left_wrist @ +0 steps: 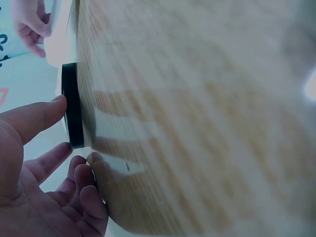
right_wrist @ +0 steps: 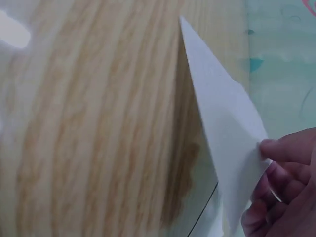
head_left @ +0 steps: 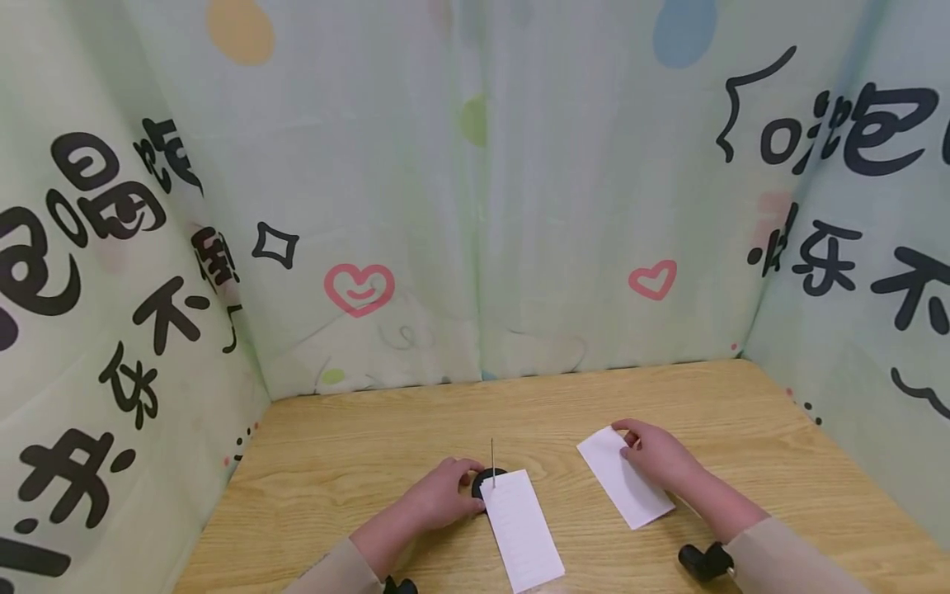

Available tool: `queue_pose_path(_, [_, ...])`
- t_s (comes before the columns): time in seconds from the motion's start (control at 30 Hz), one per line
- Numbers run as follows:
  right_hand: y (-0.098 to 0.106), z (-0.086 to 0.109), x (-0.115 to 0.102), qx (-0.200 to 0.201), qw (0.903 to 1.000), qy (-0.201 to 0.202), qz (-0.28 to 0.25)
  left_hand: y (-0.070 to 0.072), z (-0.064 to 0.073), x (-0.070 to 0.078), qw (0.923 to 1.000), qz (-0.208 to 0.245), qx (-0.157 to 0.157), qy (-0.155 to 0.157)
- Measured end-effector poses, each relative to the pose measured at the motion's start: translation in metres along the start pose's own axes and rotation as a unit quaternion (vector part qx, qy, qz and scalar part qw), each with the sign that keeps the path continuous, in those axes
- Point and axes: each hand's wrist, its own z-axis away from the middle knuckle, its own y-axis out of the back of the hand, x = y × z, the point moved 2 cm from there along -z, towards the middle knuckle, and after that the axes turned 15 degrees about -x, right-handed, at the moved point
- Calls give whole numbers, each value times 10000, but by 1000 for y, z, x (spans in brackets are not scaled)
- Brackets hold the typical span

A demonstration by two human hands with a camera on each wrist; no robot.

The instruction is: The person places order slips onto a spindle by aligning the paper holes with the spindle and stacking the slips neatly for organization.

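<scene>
2 bare hands are working over a light wooden bench (head_left: 334, 462), each holding a different object. The left hand (head_left: 448, 495) is pinching the rim of a black round base (head_left: 482, 478) between thumb and index finger, its other fingers curling loosely beside it in the left wrist view. The base is resting on the bench, and a thin metal spike (head_left: 493, 458) is standing upright from it. A mounted slip (head_left: 524, 532) of white paper is partly covering the base and extending toward the viewer, with the spike apparently passing through it near its far left corner. The right hand (head_left: 656, 454) is pinching a free slip (head_left: 618, 480), also white and oblong, its thumb pressing on 1 face and its fingers gathering behind the edge. This paper is lying to the right of the spike and well apart from it; in the right wrist view it is tilting and bowing slightly (whether a corner is touching the bench is not showing clearly). Beige sleeves (head_left: 787, 557) are covering the forearms, and a pale curtain (head_left: 564, 198), bearing dark characters (head_left: 827, 257) and 2 red heart outlines (head_left: 361, 294), is hanging behind and at both sides
</scene>
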Motion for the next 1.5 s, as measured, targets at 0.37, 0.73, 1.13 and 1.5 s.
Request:
queue_pose_path(0.37, [4, 8, -11, 97, 9974, 307, -644, -1, -1, -1, 10000, -31, 2, 41])
queue_pose_path(0.73, [5, 13, -25, 173, 9913, 468, -1220, -1, -2, -1, 9999, -86, 16, 53])
queue_pose_path(1.13, [0, 9, -39, -38, 9697, 709, -2339, -1, -3, -2, 10000, -86, 7, 32])
queue_pose_path(1.5, [-4, 5, -62, -512, 9416, 1207, -3102, 0, -3, 0, 10000, -76, 10, 26])
